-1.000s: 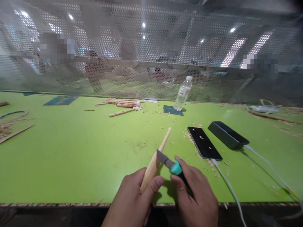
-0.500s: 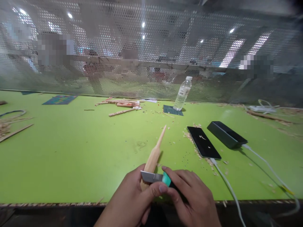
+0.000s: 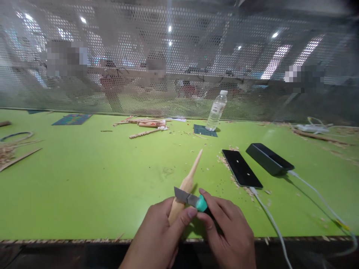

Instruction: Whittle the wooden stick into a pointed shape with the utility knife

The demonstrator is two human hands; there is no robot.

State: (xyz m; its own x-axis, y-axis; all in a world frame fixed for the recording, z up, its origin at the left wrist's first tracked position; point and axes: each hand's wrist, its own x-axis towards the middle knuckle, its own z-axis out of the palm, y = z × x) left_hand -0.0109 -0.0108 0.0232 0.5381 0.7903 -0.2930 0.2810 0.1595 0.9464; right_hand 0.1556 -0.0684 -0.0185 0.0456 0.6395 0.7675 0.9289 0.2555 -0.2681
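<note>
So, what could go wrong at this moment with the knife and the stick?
1. The left hand holds the stick with its thumb pressed right by the blade of the knife; a slip could cut the thumb.
2. The stick's thin tip points toward the phone; a hard push by the right hand might send shavings, or the blade, that way.
3. Both hands work at the table edge, so the stick has little support.

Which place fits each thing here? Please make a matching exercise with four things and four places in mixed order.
Things:
1. wooden stick
2. carving knife
3. water bottle
4. phone

Places:
A. upright near the mesh screen
B. flat on the green table, cable plugged in
C. in the left hand
D. in the right hand, blade on the wood

Pairs: 1-C, 2-D, 3-A, 4-B
</note>
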